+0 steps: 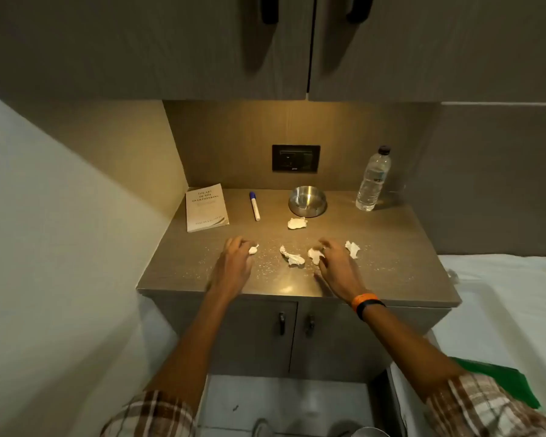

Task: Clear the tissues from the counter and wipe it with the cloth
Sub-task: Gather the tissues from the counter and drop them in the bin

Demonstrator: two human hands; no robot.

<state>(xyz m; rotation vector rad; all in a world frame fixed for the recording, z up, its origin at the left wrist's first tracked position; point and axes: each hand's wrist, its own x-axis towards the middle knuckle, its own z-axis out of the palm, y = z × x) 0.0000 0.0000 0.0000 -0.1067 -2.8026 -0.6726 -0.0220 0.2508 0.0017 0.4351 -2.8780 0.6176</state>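
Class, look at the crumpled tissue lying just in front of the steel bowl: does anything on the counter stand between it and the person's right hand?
Nothing visible blocks it. The right hand rests on a nearer tissue; between it and the tissue by the bowl lies only bare counter with scattered crumbs. The steel bowl sits behind that tissue, not in the path.

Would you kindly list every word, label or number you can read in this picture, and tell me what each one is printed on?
"THE ART OF NOT OVERTHINKING": title on the cover of the book lying at the back left of the counter.
Smaller lines under the title and the line near the book's lower edge: too blurred to read.
Label on the water bottle: too small to read.
Small mark on the wall socket: unreadable.
Marker pen: no print can be made out.
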